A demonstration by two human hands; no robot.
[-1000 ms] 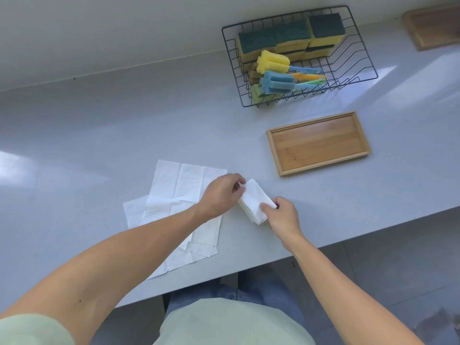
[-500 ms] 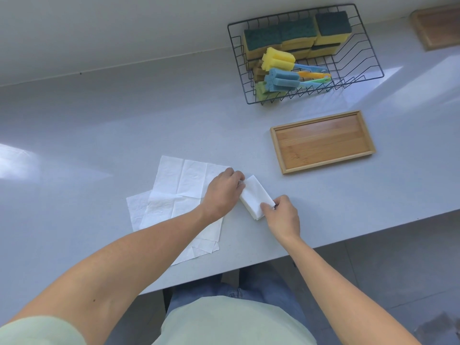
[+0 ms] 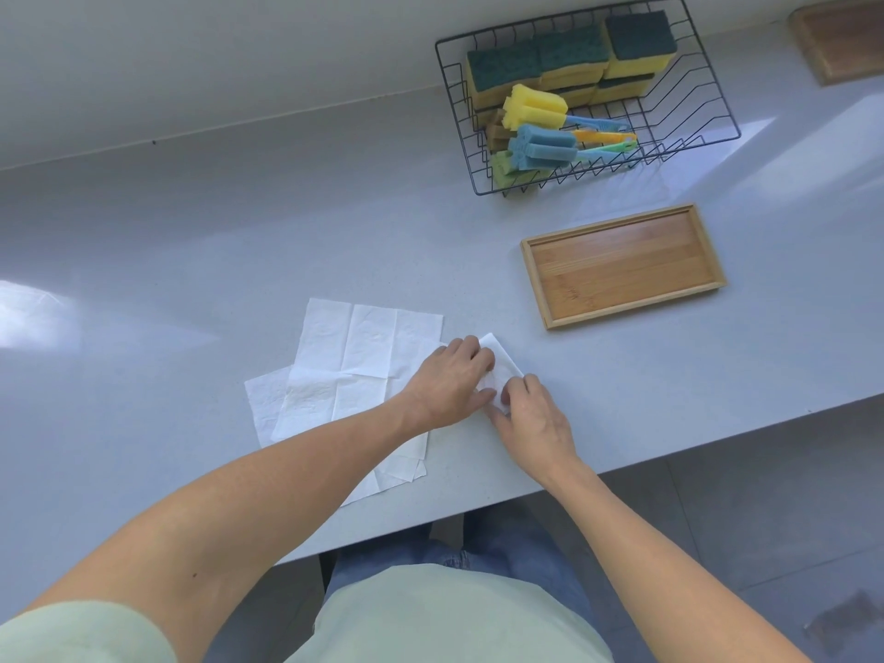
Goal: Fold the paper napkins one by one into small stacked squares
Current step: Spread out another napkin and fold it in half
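Observation:
A small folded white napkin (image 3: 503, 367) lies on the grey counter near its front edge, mostly covered by both hands. My left hand (image 3: 449, 384) presses down on its left side, fingers bent over it. My right hand (image 3: 533, 413) pinches its near right corner. To the left lies a loose pile of unfolded white napkins (image 3: 354, 363), overlapping one another, with my left forearm crossing over its lower part.
An empty wooden tray (image 3: 622, 265) sits to the right beyond the hands. A black wire basket (image 3: 586, 95) with sponges and sponge brushes stands at the back. Another wooden tray (image 3: 842, 40) shows at the top right corner. The counter's front edge runs just below the hands.
The hands have closed together over the folded napkin, which now lies flatter and is more covered. My left hand slid right onto it.

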